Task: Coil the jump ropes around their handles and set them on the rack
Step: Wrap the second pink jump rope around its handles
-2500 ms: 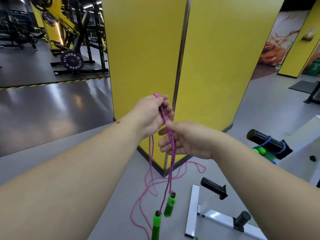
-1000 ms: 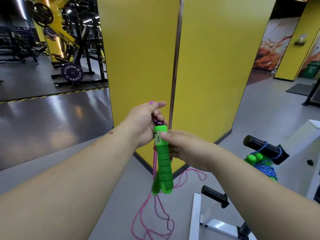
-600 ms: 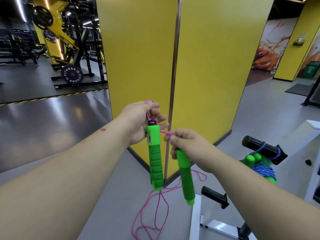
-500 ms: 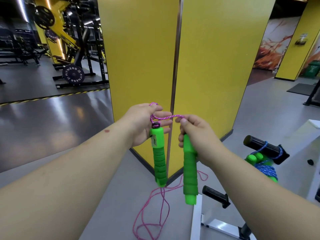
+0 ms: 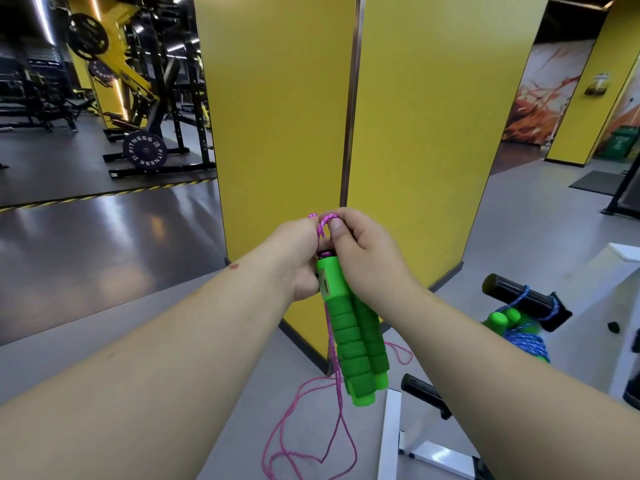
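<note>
Two green foam handles [image 5: 356,337] of a pink jump rope hang side by side, pointing down, in front of me. My left hand [image 5: 298,258] grips the rope and the handle tops from the left. My right hand [image 5: 363,254] closes over the tops from the right, pinching a loop of pink rope [image 5: 323,225] above them. The remaining pink rope [image 5: 311,434] trails down in loose loops onto the grey floor. A blue jump rope [image 5: 526,344] with green handles hangs coiled from a black peg [image 5: 516,296] of the rack at the right.
A yellow pillar [image 5: 346,116] stands straight ahead. The white rack frame [image 5: 391,438] with another black peg [image 5: 426,396] lies low right. A weight machine with a plate [image 5: 144,153] stands far left beyond a striped floor line. A white block [image 5: 602,306] sits at right.
The handles, held apart half a second ago, have been brought together into one bundle. My right hand has moved left against my left hand, with a rope loop pinched on top.
</note>
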Action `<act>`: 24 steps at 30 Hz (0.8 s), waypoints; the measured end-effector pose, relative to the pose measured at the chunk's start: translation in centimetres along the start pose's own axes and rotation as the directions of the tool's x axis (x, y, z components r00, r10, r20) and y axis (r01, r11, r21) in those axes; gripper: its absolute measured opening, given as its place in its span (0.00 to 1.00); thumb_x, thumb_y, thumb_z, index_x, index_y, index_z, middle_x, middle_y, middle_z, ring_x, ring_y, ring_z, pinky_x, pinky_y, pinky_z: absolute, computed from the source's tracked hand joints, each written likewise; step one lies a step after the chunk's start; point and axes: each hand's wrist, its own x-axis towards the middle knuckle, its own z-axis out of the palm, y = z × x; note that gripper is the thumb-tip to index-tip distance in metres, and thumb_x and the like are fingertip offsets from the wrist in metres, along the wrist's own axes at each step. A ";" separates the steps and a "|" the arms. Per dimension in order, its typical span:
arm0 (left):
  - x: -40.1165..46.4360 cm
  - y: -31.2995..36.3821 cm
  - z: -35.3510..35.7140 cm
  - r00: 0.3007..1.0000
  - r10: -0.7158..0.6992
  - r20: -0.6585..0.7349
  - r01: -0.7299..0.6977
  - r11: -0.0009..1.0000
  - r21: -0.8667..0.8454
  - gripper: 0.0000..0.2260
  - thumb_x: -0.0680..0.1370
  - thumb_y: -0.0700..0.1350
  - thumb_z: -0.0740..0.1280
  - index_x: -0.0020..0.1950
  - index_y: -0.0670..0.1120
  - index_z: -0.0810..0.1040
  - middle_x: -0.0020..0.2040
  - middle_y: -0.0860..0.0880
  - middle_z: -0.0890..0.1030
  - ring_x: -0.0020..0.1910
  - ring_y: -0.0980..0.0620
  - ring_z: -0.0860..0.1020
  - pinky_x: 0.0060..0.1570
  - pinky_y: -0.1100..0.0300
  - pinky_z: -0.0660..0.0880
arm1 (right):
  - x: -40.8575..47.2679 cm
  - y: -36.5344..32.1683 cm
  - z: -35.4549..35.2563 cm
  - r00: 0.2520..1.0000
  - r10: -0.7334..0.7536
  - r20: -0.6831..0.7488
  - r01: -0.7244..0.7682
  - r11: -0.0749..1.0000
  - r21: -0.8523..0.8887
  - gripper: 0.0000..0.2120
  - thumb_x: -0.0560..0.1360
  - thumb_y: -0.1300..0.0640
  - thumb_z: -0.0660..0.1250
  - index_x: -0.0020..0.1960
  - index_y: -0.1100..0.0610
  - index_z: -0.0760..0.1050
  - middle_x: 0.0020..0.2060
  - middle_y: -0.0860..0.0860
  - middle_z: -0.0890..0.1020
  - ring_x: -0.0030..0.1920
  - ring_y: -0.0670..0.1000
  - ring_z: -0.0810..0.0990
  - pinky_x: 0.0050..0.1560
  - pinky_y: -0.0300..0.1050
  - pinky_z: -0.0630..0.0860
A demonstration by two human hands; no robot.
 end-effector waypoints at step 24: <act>-2.7 -5.1 -2.1 0.855 -0.183 0.485 0.001 0.936 0.351 0.14 0.72 0.39 0.71 0.57 0.39 0.81 0.51 0.36 0.82 0.47 0.41 0.82 0.57 0.43 0.80 | 0.0 1.1 -0.9 0.937 0.332 -0.112 -0.250 0.857 0.451 0.15 0.77 0.45 0.70 0.34 0.50 0.77 0.31 0.51 0.75 0.34 0.52 0.73 0.39 0.49 0.72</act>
